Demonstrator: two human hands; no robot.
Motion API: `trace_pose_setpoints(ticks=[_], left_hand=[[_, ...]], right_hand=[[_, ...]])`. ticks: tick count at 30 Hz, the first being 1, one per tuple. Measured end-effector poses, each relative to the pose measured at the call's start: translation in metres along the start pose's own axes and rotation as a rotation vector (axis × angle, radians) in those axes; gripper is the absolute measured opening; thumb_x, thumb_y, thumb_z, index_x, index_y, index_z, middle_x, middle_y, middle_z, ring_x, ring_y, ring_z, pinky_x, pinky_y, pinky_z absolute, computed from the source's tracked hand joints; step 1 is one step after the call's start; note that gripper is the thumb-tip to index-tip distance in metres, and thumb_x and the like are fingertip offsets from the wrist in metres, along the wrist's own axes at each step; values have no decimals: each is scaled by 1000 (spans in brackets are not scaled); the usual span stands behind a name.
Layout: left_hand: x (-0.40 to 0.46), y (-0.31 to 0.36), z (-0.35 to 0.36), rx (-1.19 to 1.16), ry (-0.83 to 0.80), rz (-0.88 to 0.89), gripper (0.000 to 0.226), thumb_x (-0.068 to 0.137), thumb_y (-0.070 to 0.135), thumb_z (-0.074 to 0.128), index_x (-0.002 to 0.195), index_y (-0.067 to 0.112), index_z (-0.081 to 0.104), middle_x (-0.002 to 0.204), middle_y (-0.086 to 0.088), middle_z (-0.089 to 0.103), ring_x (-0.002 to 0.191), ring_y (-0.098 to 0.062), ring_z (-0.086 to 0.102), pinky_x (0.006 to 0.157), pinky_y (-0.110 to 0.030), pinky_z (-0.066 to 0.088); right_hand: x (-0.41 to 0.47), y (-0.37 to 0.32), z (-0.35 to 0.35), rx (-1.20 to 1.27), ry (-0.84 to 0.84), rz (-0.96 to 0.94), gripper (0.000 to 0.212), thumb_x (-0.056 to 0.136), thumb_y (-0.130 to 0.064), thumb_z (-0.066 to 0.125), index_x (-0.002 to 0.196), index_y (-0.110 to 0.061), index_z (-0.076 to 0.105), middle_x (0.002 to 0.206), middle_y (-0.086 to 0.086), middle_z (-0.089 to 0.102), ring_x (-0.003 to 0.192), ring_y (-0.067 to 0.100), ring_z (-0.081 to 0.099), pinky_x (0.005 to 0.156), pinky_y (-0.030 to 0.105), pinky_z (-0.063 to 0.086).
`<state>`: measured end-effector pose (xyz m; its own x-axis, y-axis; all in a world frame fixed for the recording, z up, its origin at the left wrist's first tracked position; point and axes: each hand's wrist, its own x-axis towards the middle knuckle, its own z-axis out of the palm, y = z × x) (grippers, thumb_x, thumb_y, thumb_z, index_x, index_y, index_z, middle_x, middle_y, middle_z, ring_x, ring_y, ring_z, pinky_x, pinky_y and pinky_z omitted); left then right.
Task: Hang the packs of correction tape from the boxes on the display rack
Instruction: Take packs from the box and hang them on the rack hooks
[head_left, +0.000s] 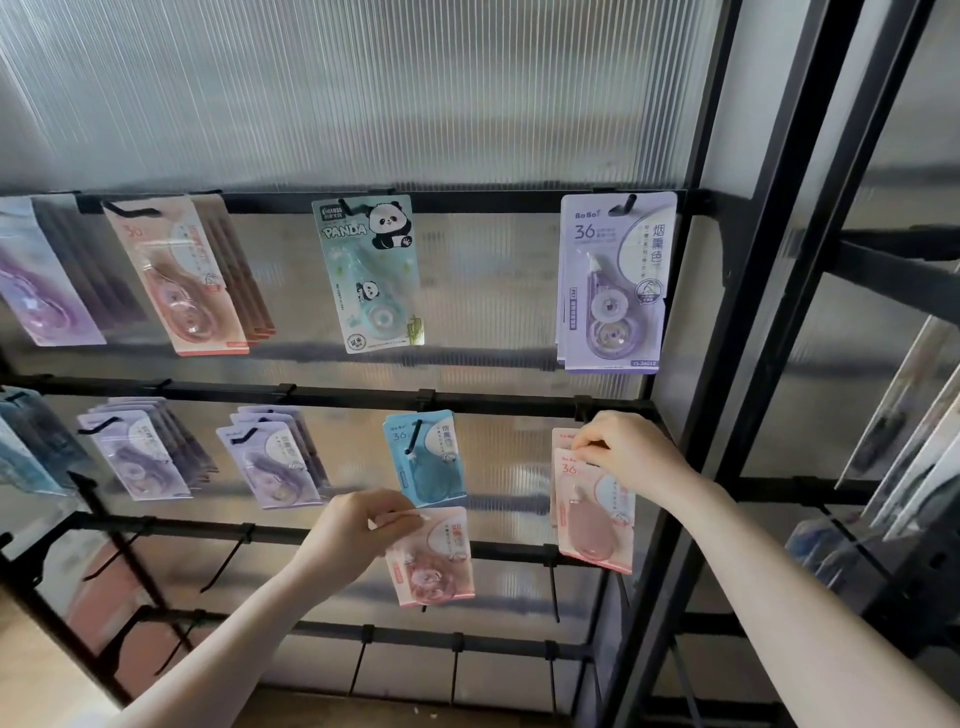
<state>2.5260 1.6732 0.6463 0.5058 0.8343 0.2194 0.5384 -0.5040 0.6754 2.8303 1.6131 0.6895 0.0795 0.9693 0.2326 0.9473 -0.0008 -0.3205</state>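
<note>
From my head camera I look at a black metal display rack (332, 397) backed by ribbed translucent panels. My right hand (631, 453) is up at the right end of the middle rail, fingers pinching the top edge of a pink card pack of correction tape (592, 512) that sits in front of another pink pack; I cannot tell whether it is on its hook. My left hand (353, 530) is lower and further left, well apart from the right, gripping the top corner of a second pink correction tape pack (434, 561) just below a blue pack (428, 460) hanging on the middle rail. On the top rail hang a panda-printed pale green pack (371, 273) and, right of it, a lilac pack (615, 283).
</note>
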Motion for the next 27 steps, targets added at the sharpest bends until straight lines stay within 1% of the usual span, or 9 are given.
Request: trace_pose_setpoints(ticks=[4, 8, 12, 14, 16, 18, 22, 24, 27], left_hand=[[1, -1, -2, -13, -12, -21, 16, 83, 16, 68, 74, 28, 65, 71, 12, 66, 58, 1, 60, 49, -15, 45], [1, -1, -5, -5, -19, -31, 4, 84, 17, 67, 81, 19, 69, 72, 11, 66, 56, 3, 58, 51, -15, 44], [2, 1, -7, -12, -26, -41, 3, 84, 18, 67, 83, 20, 68, 64, 18, 64, 56, 3, 58, 51, -14, 45], [5, -1, -7, -30, -22, -57, 3, 84, 21, 68, 82, 23, 69, 68, 18, 66, 63, -3, 62, 59, -26, 53], [7, 0, -5, -45, -40, -69, 4, 84, 23, 67, 80, 23, 68, 77, 14, 68, 71, -7, 65, 65, -38, 56], [10, 5, -1, -80, -68, -79, 5, 85, 23, 66, 83, 19, 68, 83, 9, 68, 72, -9, 68, 63, -39, 58], [16, 19, 9, -89, -85, -39, 3, 85, 23, 65, 83, 21, 67, 85, 9, 66, 72, -6, 67, 61, -34, 58], [18, 22, 15, -100, -88, -22, 6, 85, 23, 65, 79, 22, 66, 85, 7, 67, 76, -10, 67, 63, -39, 57], [22, 30, 22, -78, -79, 7, 14, 85, 24, 65, 74, 32, 61, 85, 12, 63, 79, -11, 65, 64, -37, 57]], right_hand=[[4, 4, 1, -46, 9, -2, 19, 91, -17, 53, 82, -15, 71, 86, -5, 57, 78, 14, 56, 72, 33, 50], [7, 5, 4, -61, 36, 14, 19, 93, -23, 52, 94, -19, 71, 90, -3, 57, 80, 15, 56, 71, 32, 48], [6, 5, 7, -46, 76, 32, 19, 94, -23, 52, 98, -19, 71, 90, -4, 57, 79, 14, 55, 69, 31, 47], [2, 5, 9, -17, 121, 56, 20, 94, -21, 51, 97, -16, 70, 93, -2, 59, 83, 16, 58, 70, 31, 48], [-7, 8, 13, -18, 192, 92, 21, 95, -21, 50, 102, -15, 69, 98, 0, 62, 87, 18, 60, 70, 28, 47], [-18, 12, 16, -62, 264, 123, 23, 95, -23, 50, 109, -16, 67, 103, 0, 62, 94, 18, 58, 72, 26, 46], [-44, 11, 23, -169, 313, 145, 27, 91, -18, 56, 118, -16, 61, 110, 2, 61, 104, 19, 57, 75, 25, 44], [-58, 7, 25, -212, 336, 175, 32, 85, -15, 64, 116, -13, 61, 106, 6, 63, 97, 23, 61, 69, 28, 48], [-79, 6, 30, -274, 366, 227, 38, 64, -11, 82, 99, -10, 66, 86, 7, 65, 71, 24, 65, 52, 28, 49]])
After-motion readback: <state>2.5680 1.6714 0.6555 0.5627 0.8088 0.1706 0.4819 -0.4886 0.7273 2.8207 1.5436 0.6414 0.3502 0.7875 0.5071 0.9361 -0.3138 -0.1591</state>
